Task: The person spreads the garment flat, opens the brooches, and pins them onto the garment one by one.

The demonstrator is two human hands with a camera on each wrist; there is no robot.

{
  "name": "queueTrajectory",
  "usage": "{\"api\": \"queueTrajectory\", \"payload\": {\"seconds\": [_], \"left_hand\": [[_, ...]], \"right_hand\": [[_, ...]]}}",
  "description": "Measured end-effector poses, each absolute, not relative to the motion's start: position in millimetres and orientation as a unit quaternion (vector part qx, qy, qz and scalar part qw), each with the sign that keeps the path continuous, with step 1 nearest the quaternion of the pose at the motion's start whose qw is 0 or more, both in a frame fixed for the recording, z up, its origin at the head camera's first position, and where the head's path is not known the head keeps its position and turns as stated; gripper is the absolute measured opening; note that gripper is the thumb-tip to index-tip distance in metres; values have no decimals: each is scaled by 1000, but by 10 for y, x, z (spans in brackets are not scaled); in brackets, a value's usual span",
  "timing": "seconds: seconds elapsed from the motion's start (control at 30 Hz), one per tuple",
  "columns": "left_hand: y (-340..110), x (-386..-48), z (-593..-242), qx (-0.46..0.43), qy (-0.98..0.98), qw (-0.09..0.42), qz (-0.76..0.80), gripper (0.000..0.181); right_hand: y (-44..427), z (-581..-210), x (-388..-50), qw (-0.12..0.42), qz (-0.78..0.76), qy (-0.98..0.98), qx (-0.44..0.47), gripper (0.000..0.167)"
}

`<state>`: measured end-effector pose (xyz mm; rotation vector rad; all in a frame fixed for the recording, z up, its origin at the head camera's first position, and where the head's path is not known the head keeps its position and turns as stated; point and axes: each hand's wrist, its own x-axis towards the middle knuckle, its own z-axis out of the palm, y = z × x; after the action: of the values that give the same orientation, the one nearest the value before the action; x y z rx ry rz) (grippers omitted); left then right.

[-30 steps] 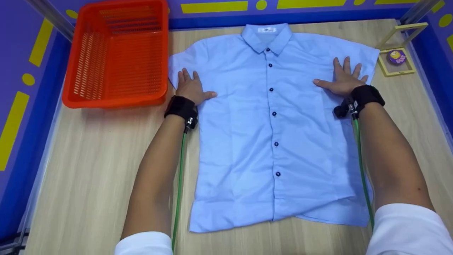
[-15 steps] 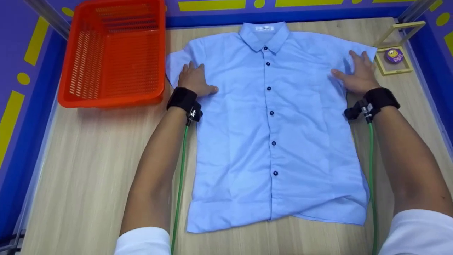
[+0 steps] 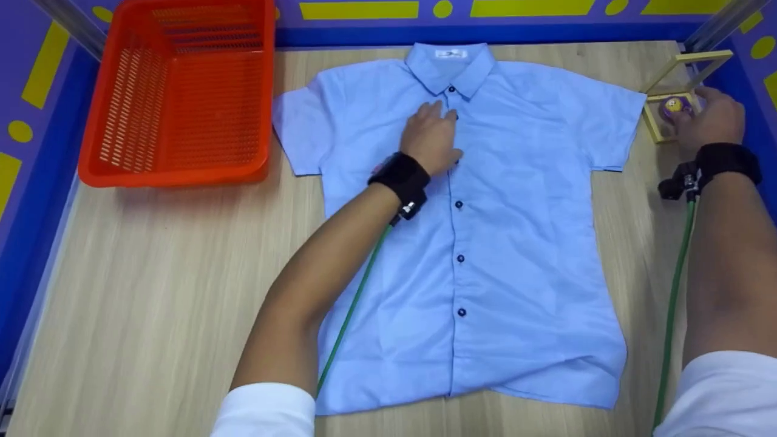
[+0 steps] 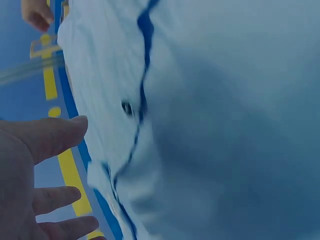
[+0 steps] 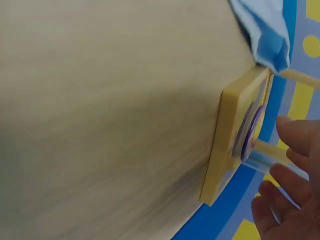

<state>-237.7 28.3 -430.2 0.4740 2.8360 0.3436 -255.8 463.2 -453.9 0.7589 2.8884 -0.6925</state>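
A light blue short-sleeved shirt (image 3: 516, 243) lies front up, its collar at the far side and dark buttons down the middle. Over its upper placket is my left hand (image 3: 430, 138), fingers loosely spread and nothing held; the left wrist view shows the fingers (image 4: 57, 195) apart from the cloth. My right hand (image 3: 713, 124) is at a small yellow-framed box (image 3: 658, 130) with its clear lid raised. Inside sits a round purple badge-like piece (image 3: 675, 108) with a yellow figure. In the right wrist view, the thumb and bent fingers (image 5: 290, 185) are near the piece, not gripping it.
An orange-red plastic basket (image 3: 267, 121) stands at the back left, beside the shirt's left sleeve. Blue and purple walls with yellow marks (image 3: 358, 10) border the wooden table (image 3: 170, 291). Green cables (image 3: 671, 315) run from both wrist cameras along the arms.
Both hands have moved off the shirt's sides. The left has swung right to the button line; the right has gone right to the box. The shirt's sleeves now show fully.
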Motion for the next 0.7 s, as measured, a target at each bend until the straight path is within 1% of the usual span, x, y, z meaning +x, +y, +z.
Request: {"api": "queueTrajectory", "payload": {"seconds": [0.1, 0.2, 0.33, 0.4, 0.6, 0.7], "left_hand": [[536, -2280, -4286, 194, 965, 137, 106, 74], [722, -2204, -4262, 214, 961, 143, 97, 74], [854, -2130, -4300, 233, 956, 155, 91, 75], [884, -2101, -4320, 237, 955, 158, 84, 74], [847, -2099, -4362, 232, 957, 153, 85, 74], [757, -2133, -4394, 219, 959, 152, 95, 73]], "right_hand": [[4701, -4559, -2497, 63, -210, 942, 254, 59], [4743, -4577, -2450, 75, -202, 946, 241, 59], [4749, -4647, -2485, 78, -191, 954, 219, 58], [4754, -4657, -2490, 81, -197, 951, 223, 59], [4774, -4620, -2455, 67, -219, 946, 231, 60], [4719, -4606, -2427, 48, -232, 949, 206, 60]]}}
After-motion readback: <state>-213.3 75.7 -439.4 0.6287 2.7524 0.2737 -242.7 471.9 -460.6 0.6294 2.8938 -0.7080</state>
